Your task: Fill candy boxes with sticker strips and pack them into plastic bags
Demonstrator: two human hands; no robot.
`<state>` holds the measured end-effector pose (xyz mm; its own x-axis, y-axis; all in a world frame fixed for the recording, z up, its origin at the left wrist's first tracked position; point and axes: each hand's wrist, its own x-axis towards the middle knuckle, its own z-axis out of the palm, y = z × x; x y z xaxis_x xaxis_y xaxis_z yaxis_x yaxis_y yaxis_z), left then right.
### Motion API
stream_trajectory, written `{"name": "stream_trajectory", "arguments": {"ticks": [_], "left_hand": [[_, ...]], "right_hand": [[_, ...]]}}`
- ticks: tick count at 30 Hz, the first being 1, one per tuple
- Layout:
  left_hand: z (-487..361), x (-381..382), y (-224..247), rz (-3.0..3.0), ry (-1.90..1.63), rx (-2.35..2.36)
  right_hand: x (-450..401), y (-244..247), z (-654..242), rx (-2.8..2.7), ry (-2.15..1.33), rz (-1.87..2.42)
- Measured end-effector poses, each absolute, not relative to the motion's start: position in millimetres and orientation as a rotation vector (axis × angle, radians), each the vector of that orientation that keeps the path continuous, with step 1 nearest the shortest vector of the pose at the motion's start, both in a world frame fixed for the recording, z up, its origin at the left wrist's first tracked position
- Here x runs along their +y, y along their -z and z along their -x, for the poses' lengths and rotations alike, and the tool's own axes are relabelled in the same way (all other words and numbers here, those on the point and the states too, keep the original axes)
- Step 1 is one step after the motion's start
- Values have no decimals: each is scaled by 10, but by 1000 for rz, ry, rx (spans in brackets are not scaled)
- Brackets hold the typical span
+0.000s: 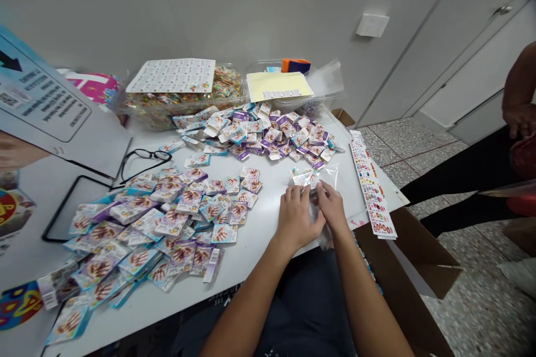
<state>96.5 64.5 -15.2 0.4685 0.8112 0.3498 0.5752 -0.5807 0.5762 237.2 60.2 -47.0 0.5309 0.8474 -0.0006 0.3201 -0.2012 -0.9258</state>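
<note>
A clear plastic bag (330, 174) lies at the table's front edge, with small printed pieces showing through its far end. My left hand (298, 216) is on the bag's left side, its fingers curled over the plastic. From the right, my right hand (332, 207) pinches the bag with thumb and fingers. Part of the bag and what is under my palms are hidden. To the left spreads a heap of small filled boxes (182, 217) in blue and purple, printed with hands. Behind the bag is a second pile of small boxes (268, 133), some with open flaps.
Sticker sheets (372, 187) hang near the table's right edge. Clear tubs (167, 106) stand at the back, one full of glittery packets, with a yellow paper (278, 85) on another. Eyeglasses (144, 157) lie left. A cardboard box (402, 268) is below right; a person stands beyond.
</note>
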Motion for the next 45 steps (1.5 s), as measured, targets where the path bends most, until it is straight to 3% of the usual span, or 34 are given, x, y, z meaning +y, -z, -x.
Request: {"name": "stream_trajectory", "arguments": {"ticks": [4,9,27,39,45], "left_hand": [[-843,563,102,-2349,-828,1087],[-816,464,167,-2373,-810,1040],[-769,535,272,-2439,-745,1007],[-679,634,88,-2386,-710,971],[-516,750,-125,-2416,-700,873]], "right_hand": [[337,453,-2400,-1094,-752,1735],[247,435,-2320,-1353,-586,1832],[311,507,-2144,-1282,-436,2110],[95,316,-2066,-1196,-508,1969],[-278,91,-1889,-1032,-190,1978]]}}
